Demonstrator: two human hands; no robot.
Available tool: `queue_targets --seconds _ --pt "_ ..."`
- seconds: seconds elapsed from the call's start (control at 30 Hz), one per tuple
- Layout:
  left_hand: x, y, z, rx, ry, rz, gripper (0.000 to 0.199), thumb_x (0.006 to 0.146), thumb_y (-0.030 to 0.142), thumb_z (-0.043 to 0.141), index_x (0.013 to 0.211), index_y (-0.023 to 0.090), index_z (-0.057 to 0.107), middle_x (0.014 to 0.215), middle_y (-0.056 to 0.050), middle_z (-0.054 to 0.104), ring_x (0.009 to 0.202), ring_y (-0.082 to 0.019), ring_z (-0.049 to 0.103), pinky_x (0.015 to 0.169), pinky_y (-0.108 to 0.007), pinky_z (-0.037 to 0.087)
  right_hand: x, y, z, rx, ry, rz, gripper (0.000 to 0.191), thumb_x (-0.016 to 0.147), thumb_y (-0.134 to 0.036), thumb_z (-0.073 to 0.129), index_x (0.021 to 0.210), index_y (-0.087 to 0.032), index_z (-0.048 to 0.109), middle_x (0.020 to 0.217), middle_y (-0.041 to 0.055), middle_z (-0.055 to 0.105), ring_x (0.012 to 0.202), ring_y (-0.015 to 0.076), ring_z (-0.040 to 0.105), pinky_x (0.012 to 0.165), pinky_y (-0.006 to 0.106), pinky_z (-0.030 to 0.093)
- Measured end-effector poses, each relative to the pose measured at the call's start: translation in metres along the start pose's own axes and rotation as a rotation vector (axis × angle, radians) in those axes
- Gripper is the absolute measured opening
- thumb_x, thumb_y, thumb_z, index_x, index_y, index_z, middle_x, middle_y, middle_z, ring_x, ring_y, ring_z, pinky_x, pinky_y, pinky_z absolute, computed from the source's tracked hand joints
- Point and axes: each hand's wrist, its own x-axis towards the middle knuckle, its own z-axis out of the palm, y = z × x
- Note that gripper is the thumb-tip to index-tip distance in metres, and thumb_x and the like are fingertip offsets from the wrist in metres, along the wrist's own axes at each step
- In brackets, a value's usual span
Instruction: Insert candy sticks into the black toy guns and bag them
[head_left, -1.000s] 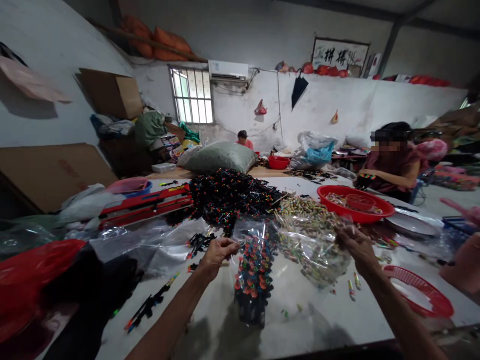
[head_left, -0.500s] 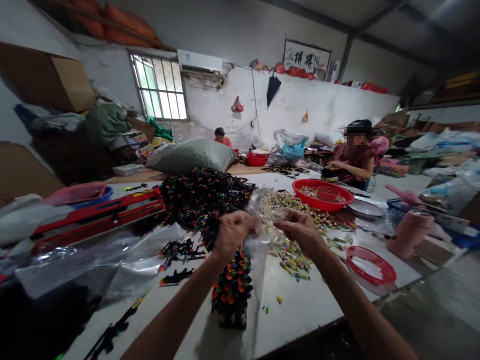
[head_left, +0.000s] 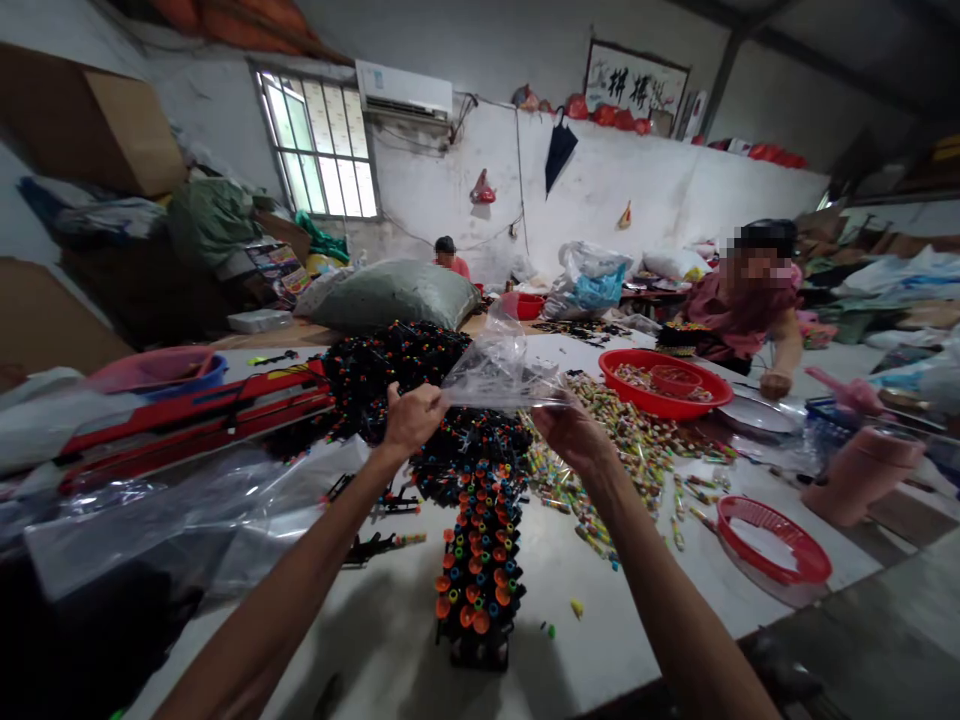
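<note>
A clear plastic bag (head_left: 496, 365) is stretched sideways between my two hands, its edge drawn tight. My left hand (head_left: 414, 418) pinches one corner, and my right hand (head_left: 574, 432) grips the opposite corner. Below the bag stands a stacked block of black toy guns (head_left: 480, 560) with orange, green and blue tips facing me. Behind it, partly hidden by the bag and my left hand, rises a big heap of black toy guns (head_left: 397, 365). Small yellow-green capsules (head_left: 637, 440) lie piled beside my right hand.
A red basin (head_left: 664, 405) and a red basket (head_left: 772, 545) sit on the right, near a pink tumbler (head_left: 862, 475). Loose plastic sheeting (head_left: 225, 530) and long red boxes (head_left: 202, 410) lie left. A co-worker (head_left: 757, 290) is at the far right; another person (head_left: 451, 258) is at the back.
My hands have moved apart, spreading the bag that hung between them into a wide taut edge above the stack. The view has shifted slightly. The right co-worker now leans a hand on the table.
</note>
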Motion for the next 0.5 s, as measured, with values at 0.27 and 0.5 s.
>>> queue_targets --seconds 0.27,0.5 --pt "-0.080 -0.021 0.076 -0.115 -0.147 -0.094 0.043 0.082 0.034 0.036 0.042 0.021 0.047 0.045 -0.005 0.050 0.057 -0.021 0.054 0.075 -0.036 0.038 -0.061 0.079 0.011 -0.732 -0.007 -0.092 0.054 0.084 -0.055 0.029 0.044 -0.021 0.039 0.044 0.0003 0.042 0.046 0.0153 0.043 0.051 0.027 0.034" --pt "-0.142 -0.030 0.103 -0.554 0.029 -0.220 0.011 0.075 0.032 0.047 0.067 0.024 0.047 0.073 -0.001 0.055 0.074 -0.021 0.054 0.069 -0.031 0.044 -0.145 0.133 -0.003 -0.831 -0.153 -0.229 0.032 0.088 -0.030 0.032 0.084 -0.024 0.063 0.087 0.0051 0.067 0.082 0.0205 0.060 0.073 0.028 0.044"
